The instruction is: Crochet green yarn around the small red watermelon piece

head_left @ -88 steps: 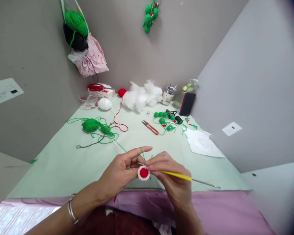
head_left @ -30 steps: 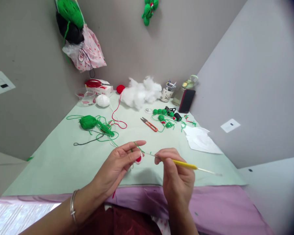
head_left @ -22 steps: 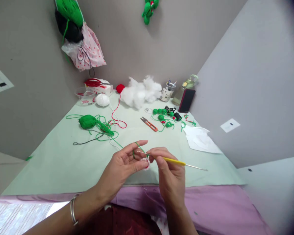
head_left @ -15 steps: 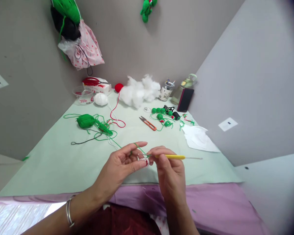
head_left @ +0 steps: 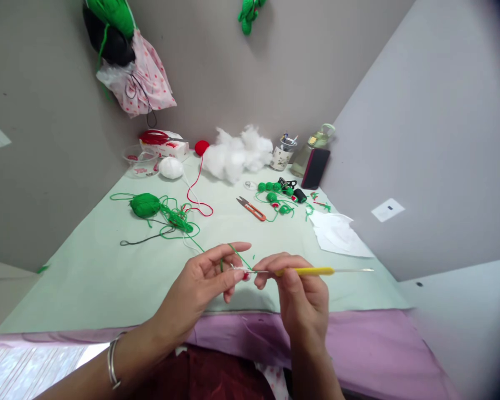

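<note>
The table (head_left: 108, 289), topped in pale green, sits between grey walls (head_left: 208, 66), with pink cloth (head_left: 366, 339) along its near edge. A spotted bag (head_left: 154, 83) hangs above the far left corner. Along the far edge stand a white box (head_left: 173, 149), fluffy stuffing (head_left: 239, 155) and a cup (head_left: 281, 156) of pens; at the far right corner a phone (head_left: 315, 168) leans beside a bottle (head_left: 316, 139). Green yarn (head_left: 145, 205) lies toward the left edge, torn paper (head_left: 340, 236) near the right.

Over the middle of the near edge, the left hand (head_left: 204, 278) pinches a small red and white crochet piece (head_left: 245, 275), its index finger stretched out with a green strand (head_left: 242, 258) over it. The right hand (head_left: 298, 291) has its grip closed pen-fashion around the yellow crochet hook (head_left: 312, 271), held nearly level, tip at the piece.
</note>
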Action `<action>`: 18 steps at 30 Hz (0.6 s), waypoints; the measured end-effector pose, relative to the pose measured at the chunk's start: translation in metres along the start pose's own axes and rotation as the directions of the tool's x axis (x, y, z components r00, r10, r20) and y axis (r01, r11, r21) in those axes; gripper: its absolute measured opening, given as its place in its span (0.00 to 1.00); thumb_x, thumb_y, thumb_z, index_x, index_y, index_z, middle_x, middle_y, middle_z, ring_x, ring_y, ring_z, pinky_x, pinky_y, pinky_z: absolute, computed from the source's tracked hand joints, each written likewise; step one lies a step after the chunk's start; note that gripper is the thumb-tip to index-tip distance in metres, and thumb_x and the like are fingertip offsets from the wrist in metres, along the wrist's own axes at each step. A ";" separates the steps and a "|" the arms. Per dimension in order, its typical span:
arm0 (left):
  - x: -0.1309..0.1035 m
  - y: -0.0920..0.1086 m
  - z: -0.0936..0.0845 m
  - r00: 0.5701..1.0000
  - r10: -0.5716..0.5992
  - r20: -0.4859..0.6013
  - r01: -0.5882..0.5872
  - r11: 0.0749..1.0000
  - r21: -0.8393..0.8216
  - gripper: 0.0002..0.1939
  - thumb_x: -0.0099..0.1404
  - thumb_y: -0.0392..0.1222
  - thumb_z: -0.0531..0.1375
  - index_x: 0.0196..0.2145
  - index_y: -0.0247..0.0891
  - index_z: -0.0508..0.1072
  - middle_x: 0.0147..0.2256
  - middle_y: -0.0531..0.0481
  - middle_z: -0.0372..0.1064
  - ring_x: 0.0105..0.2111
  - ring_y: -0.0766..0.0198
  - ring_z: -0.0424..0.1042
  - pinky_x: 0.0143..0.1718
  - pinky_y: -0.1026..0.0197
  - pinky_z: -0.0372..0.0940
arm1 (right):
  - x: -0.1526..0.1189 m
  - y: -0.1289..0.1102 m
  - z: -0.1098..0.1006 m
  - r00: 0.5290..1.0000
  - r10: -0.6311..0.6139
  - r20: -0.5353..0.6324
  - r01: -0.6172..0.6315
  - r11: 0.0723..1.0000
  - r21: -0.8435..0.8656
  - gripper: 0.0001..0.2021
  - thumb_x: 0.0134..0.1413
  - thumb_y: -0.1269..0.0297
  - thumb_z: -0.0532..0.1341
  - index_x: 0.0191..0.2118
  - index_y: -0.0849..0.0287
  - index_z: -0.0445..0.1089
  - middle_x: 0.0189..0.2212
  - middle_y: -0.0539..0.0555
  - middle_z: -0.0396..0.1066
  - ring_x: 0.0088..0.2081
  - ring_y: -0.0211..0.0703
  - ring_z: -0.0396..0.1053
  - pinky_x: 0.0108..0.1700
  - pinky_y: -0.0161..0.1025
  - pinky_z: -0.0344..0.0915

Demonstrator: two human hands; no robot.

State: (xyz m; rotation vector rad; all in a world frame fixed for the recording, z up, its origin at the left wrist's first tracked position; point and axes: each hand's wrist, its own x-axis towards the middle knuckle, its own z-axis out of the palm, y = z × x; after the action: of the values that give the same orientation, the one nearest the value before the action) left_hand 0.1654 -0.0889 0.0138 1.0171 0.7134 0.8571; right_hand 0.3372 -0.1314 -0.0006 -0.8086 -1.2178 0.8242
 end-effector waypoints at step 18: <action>-0.002 -0.002 0.004 0.985 0.156 -0.070 -0.138 0.968 0.210 0.15 0.63 0.41 0.67 0.48 0.47 0.79 0.33 0.53 0.69 0.36 0.66 0.69 0.41 0.65 0.65 | -0.013 -0.003 0.001 0.953 -0.265 0.150 0.304 0.848 -0.435 0.13 0.67 0.73 0.53 0.48 0.54 0.73 0.39 0.56 0.77 0.45 0.47 0.75 0.45 0.47 0.72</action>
State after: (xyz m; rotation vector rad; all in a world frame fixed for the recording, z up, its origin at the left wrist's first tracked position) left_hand 0.1679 -0.0929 0.0140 1.2355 0.8191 0.9753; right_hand 0.3350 -0.1445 -0.0042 -0.9419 -1.5942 0.3291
